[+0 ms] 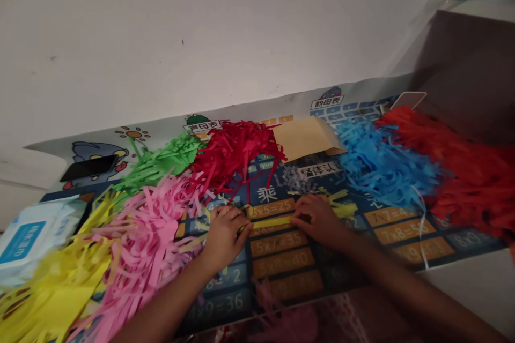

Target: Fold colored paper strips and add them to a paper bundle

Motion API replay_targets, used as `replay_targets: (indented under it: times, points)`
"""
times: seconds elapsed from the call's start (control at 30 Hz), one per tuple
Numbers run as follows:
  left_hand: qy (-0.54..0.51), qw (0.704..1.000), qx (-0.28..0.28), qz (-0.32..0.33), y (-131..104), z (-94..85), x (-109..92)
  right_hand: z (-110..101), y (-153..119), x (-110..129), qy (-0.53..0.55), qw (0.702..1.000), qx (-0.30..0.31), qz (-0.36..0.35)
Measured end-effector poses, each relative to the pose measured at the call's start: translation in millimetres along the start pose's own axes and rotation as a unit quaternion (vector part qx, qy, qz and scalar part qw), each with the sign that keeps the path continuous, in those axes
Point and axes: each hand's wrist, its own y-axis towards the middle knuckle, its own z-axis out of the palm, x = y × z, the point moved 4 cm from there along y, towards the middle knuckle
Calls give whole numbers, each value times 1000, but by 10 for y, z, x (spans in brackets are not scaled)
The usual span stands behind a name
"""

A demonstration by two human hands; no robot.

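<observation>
A twisted yellow paper strip is stretched level between my two hands, low over the printed mat. My left hand is closed on its left end, and fringed yellow ends show around that hand. The other end is pinched by my right hand, with a yellow fringed tuft showing just beyond the fingers. Pink fringed paper lies to the left of my left hand. Crimson fringed paper sits behind both hands.
Green fringe, yellow fringe, a wipes pack and a black phone are at the left. A tan paper piece lies behind. Blue fringe and red fringe are at the right. A wall rises behind.
</observation>
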Motion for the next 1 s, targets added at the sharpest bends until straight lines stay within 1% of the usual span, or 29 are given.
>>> replay_targets:
  times: [0.27, 0.43, 0.53, 0.6, 0.63, 0.7, 0.73, 0.8, 0.87, 0.93, 1.0]
  points:
    - [17, 1000, 13, -12, 57, 25, -2, 14, 69, 53, -31, 997, 21, 61]
    - [25, 999, 12, -21, 73, 57, 4, 10, 111, 71, -42, 996, 19, 75]
    - [44, 999, -3, -14, 64, 45, -11, 7, 129, 77, -65, 995, 28, 75]
    - [67, 997, -11, 25, 45, 25, -63, -13, 114, 113, -101, 994, 13, 34]
    - [82, 995, -11, 55, 31, 17, -102, -29, 94, 146, -119, 993, -4, -4]
    - [123, 986, -6, 115, 2, 14, -188, -53, 32, 233, -149, 983, -39, -103]
    - [143, 980, -3, 136, -7, 19, -227, -53, -3, 275, -159, 975, -47, -151]
    - [171, 973, 4, 157, -4, 37, -294, -23, -55, 340, -184, 957, -41, -221]
    - [178, 971, 8, 160, 26, 58, -346, 34, -64, 382, -221, 938, -26, -266]
    - [178, 972, 5, 155, 69, 73, -381, 89, -30, 397, -251, 924, -18, -289]
    - [177, 973, -8, 150, 107, 71, -399, 110, 34, 384, -249, 927, -20, -281]
